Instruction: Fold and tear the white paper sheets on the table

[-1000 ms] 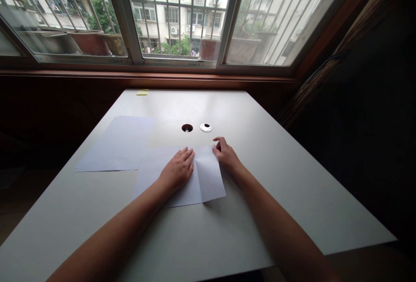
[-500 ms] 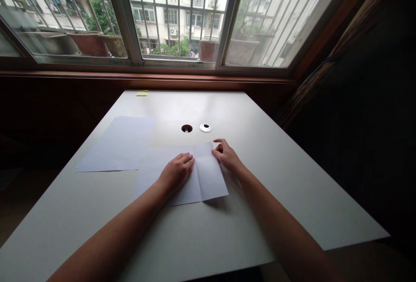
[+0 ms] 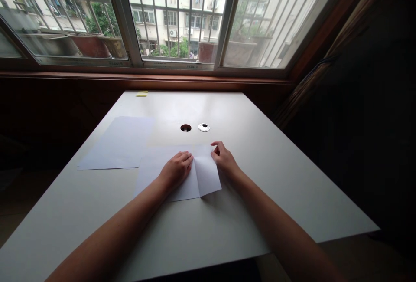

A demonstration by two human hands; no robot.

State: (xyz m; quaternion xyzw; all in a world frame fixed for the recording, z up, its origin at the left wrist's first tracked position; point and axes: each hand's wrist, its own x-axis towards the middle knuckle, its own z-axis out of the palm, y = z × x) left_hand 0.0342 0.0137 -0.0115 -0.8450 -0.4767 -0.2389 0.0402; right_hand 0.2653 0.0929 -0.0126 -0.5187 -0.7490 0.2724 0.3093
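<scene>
A white sheet of paper (image 3: 182, 191) lies on the table with a crease running through its right part. The flap right of that crease (image 3: 208, 175) is tilted up off the table. My left hand (image 3: 178, 167) rests flat on the sheet just left of the crease, fingers stretched out and pressing down. At the flap's right edge, my right hand (image 3: 223, 158) pinches the paper between thumb and fingers, with the index finger curving above. Part of the sheet's left side is hidden under my left hand and forearm.
More white paper (image 3: 113, 143) lies at the left of the white table (image 3: 260, 160). Beyond the sheet are a round cable hole (image 3: 185, 128) and a round grommet cover (image 3: 204, 127). A yellow slip (image 3: 142, 93) sits at the far edge, below the window.
The right flap of the sheet has risen and its edge has come slightly left, with my right hand moving along. My left hand stays pressed near the crease. The view has shifted a little.
</scene>
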